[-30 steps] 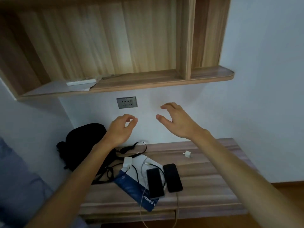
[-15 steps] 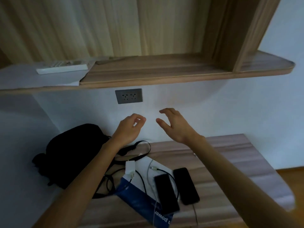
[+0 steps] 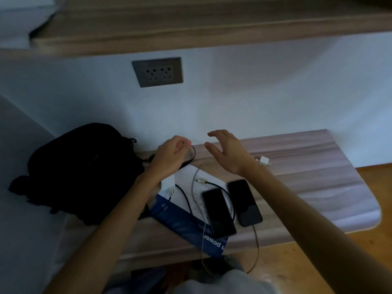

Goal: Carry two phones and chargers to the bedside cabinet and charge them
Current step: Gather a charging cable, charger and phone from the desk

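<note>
Two black phones lie side by side on the wooden bedside cabinet (image 3: 307, 187): the left phone (image 3: 218, 212) and the right phone (image 3: 244, 202). A white charger plug (image 3: 168, 184) with a black cable lies left of them. A second white plug (image 3: 264, 161) sits further right. A pale cable (image 3: 203, 230) hangs over the front edge. My left hand (image 3: 170, 157) hovers above the cabinet's back, fingers curled and empty. My right hand (image 3: 228, 152) is spread open beside it, holding nothing.
A grey wall socket (image 3: 157, 72) is on the white wall above. A black bag (image 3: 82, 170) fills the cabinet's left end. A blue-and-white paper bag (image 3: 184, 225) lies under the phones. A wooden shelf (image 3: 191, 28) overhangs. Wooden floor at right.
The view has tilted down and closer to the cabinet. Both hands have dropped from socket height toward the cabinet top, staying empty.
</note>
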The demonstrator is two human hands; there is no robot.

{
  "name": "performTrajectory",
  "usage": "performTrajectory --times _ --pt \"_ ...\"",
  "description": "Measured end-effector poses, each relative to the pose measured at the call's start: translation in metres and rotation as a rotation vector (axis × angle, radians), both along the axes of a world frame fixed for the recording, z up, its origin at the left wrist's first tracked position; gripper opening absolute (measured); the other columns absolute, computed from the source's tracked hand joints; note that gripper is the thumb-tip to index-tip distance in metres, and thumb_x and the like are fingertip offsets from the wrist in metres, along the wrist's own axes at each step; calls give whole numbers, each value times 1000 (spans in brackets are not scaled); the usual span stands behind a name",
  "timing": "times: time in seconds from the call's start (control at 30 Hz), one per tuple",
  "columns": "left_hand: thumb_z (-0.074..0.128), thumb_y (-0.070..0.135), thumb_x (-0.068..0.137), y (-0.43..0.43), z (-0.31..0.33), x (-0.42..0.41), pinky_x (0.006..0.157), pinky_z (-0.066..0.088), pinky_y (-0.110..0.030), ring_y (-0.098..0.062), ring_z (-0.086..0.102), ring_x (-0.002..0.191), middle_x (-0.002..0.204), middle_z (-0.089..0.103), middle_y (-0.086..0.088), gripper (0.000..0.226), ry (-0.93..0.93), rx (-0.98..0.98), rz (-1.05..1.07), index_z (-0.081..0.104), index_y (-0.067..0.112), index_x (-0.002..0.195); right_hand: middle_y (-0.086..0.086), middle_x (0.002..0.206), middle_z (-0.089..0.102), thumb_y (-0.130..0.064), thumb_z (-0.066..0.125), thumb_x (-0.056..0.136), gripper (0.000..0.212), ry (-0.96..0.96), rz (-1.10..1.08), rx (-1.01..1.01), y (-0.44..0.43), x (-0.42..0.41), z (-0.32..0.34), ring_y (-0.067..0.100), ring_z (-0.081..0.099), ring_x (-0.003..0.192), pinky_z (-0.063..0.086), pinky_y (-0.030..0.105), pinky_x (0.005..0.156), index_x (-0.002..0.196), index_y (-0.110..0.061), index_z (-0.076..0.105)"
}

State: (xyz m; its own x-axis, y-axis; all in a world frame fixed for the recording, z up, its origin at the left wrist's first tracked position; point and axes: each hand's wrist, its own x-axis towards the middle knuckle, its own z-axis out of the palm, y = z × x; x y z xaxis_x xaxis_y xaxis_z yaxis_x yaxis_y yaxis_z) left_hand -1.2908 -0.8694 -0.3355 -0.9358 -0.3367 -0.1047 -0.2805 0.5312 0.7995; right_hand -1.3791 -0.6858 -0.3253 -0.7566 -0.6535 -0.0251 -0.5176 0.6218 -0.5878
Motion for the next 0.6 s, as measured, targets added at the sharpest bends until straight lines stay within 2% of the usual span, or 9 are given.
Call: performTrajectory --times 0.07,0.13,0.2,0.27,0.4,0.53,0.6 --pt "47 38 101 9 -16 3 74 40 -12 -8 58 98 105 63 10 23 -17 39 -5 63 24 110 19 140 54 -30 53 102 46 -39 3 5 6 2 -16 36 49 130 38 41 110 139 -2 52" --pt "48 35 101 20 -32 8 72 38 -3 -6 57 97 102 62 11 23 -30 53 -15 64 21 111 20 138 55 -28 55 101 45 -72 7 22 14 8 -34 36 51 129 39 41 109 138 -1 53" --pt "47 34 102 32 -49 14 71 37 -1 -5 57 97 102 63 12 21 -52 79 -1 64 23 109 19 139 55 -26 55 101 46 -98 13 51 23 15 -55 36 50 128 38 40 108 139 -1 51" --pt "47 34 102 45 -66 19 71 37 -4 -7 57 100 109 66 3 26 -100 85 11 65 18 112 19 141 53 -25 55 101 47 -148 -2 65 33 23 -75 36 49 129 37 37 105 142 -3 48" --pt "49 29 102 73 -95 32 77 41 -17 -14 59 100 118 67 -12 31 -210 98 9 63 7 118 18 141 51 -27 54 101 49 -276 -31 130 49 39 -108 36 50 128 40 39 104 144 -5 45" --pt "49 30 101 97 -117 40 85 50 -37 -27 63 102 111 68 -16 30 -326 102 5 63 7 115 20 142 49 -27 54 100 53 -391 -5 215 58 59 -135 38 48 128 41 42 106 147 -6 40" --pt "48 32 101 107 -126 44 87 50 -37 -27 63 104 113 66 -14 31 -382 134 21 62 9 117 20 145 45 -25 53 101 56 -449 8 257 61 68 -146 39 45 132 39 42 108 150 -5 36"
